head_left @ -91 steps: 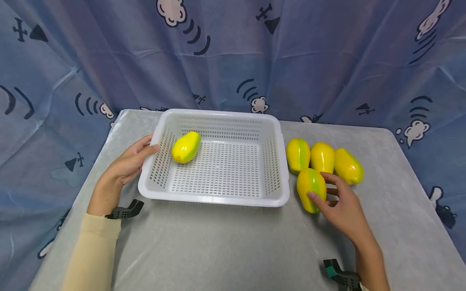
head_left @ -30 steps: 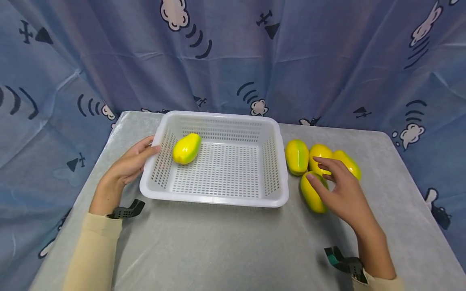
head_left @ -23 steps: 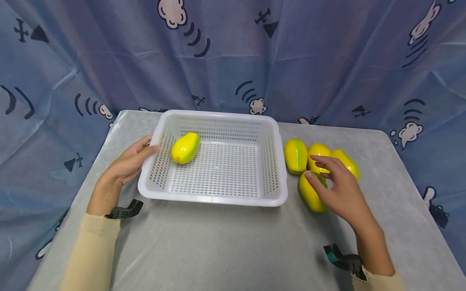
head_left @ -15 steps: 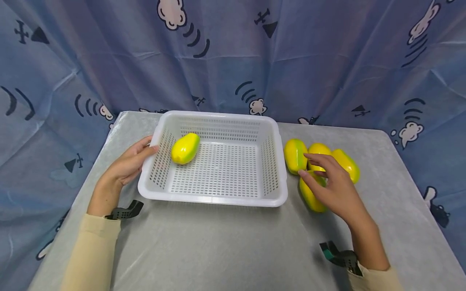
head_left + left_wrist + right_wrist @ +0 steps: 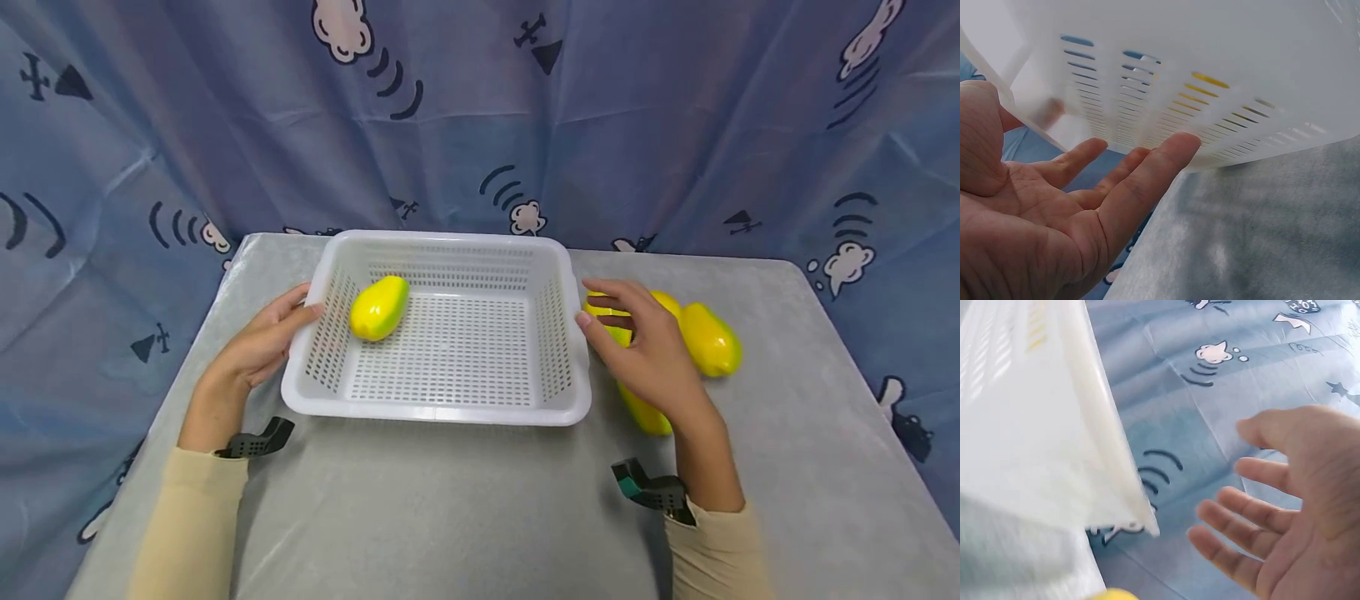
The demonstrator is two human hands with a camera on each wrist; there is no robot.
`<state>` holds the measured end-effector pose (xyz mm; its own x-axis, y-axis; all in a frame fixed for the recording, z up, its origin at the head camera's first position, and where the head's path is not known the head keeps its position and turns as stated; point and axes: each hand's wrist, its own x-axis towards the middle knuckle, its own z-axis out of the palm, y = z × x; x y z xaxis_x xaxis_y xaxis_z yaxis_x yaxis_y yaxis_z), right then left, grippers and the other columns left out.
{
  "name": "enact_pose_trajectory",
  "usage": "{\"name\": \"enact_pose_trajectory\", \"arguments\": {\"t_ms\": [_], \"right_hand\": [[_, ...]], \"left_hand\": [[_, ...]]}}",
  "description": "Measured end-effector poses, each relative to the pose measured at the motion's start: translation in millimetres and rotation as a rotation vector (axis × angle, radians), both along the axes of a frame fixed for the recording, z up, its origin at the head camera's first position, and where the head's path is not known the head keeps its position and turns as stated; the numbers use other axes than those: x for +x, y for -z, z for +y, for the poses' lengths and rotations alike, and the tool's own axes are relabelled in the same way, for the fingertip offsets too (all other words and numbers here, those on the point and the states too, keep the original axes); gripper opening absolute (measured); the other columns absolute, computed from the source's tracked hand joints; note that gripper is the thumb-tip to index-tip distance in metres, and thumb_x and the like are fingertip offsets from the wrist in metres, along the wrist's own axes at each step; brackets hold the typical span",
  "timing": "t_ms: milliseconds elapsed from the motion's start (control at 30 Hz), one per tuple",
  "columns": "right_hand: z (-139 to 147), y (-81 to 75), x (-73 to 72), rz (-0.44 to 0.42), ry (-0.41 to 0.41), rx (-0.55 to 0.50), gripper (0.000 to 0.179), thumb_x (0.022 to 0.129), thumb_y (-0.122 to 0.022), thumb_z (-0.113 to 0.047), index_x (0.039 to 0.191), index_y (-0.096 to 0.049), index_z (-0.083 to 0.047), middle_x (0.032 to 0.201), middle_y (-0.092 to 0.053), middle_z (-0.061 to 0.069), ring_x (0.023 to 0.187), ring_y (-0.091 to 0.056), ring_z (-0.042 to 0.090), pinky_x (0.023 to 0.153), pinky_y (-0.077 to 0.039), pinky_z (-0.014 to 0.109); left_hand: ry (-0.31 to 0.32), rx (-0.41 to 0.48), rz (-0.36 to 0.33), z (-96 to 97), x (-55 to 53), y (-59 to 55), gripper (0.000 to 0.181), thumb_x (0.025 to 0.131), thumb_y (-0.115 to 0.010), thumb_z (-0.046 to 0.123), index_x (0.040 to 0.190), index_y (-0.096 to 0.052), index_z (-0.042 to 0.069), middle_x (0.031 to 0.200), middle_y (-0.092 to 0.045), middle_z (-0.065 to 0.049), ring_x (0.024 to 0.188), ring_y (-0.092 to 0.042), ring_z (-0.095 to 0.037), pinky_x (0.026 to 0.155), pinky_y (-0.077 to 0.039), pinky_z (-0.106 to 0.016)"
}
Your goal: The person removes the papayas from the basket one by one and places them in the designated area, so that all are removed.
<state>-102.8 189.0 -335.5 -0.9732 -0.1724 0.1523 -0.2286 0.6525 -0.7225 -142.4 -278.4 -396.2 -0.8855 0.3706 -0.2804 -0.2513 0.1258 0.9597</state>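
Note:
A white perforated plastic basket [image 5: 438, 412] stands on the table with one yellow-green papaya [image 5: 379, 308] inside, near its left wall. My left hand [image 5: 258, 342] holds the basket's left rim, thumb over the edge and fingers against the outer wall. In the left wrist view those fingers [image 5: 1141, 187] lie under the rim. My right hand [image 5: 648, 346] hovers beside the basket's right rim, fingers spread and holding nothing; the right wrist view shows a gap between it and the basket [image 5: 1104, 425]. Beneath and behind this hand lie several more papayas [image 5: 711, 340], partly hidden by it.
The grey table [image 5: 450, 508] ends at the back against a blue patterned curtain [image 5: 450, 117]. Each wrist wears a black camera mount, the left one [image 5: 258, 437] near the basket's front left corner and the right one [image 5: 652, 487] over the table.
The right hand let go of the front papaya, lifted off, and moved left toward the basket's right rim. The left hand and the basket have stayed in place.

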Motion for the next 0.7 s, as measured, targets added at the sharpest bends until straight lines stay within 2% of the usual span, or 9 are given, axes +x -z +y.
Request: {"name": "enact_pose_trajectory", "arguments": {"t_ms": [167,467,700], "right_hand": [[-8,1.0,-1.9,0.069,0.017,-0.048,0.048,0.098,-0.065,-0.035,0.142,-0.057,-0.017,0.144,-0.056,0.005,0.127,-0.061,0.027,0.102,-0.053,0.054],[-13,0.6,-3.0,0.090,-0.003,-0.037,0.046,0.097,-0.066,-0.032,0.140,-0.058,-0.017,0.142,-0.058,0.006,0.125,-0.063,0.028,0.102,-0.053,0.054],[-15,1.3,-1.2,0.073,-0.015,-0.034,0.045,0.098,-0.065,-0.033,0.140,-0.059,-0.018,0.143,-0.057,0.006,0.123,-0.063,0.028,0.102,-0.053,0.055]], "left_hand": [[-0.003,0.000,0.009,1.8,0.8,0.7,0.063,0.109,-0.043,0.035,0.162,-0.014,0.020,0.152,-0.037,-0.027,0.113,-0.069,-0.021,0.086,-0.060,-0.046],[0.012,0.004,0.034,-1.5,0.3,0.0,0.061,0.109,-0.042,0.035,0.162,-0.015,0.020,0.149,-0.040,-0.026,0.112,-0.070,-0.022,0.084,-0.061,-0.047],[0.007,0.003,0.008,1.0,-0.5,0.3,0.063,0.109,-0.043,0.035,0.163,-0.014,0.022,0.153,-0.035,-0.029,0.114,-0.069,-0.022,0.086,-0.060,-0.047]]}}
